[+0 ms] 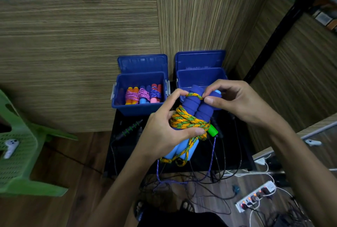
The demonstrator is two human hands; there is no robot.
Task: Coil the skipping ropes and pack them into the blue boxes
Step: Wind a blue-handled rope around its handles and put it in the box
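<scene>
Above the black bench [237, 157], the left hand [164, 133] grips a pair of blue foam handles [193, 106], its fingers and thumb curled around the orange-and-green rope [187, 122] coiled about their middle. The right hand [235, 101] pinches one strand of that rope between thumb and forefinger at the handles' upper end. Behind, two blue boxes stand with lids raised: the left box [139, 109] holds three coiled ropes [143, 95], the right box [200, 77] sits partly hidden by the hands.

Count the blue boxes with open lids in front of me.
2. The left blue box holds coiled ropes; the right blue box sits beside it, partly hidden behind the hands.
</scene>
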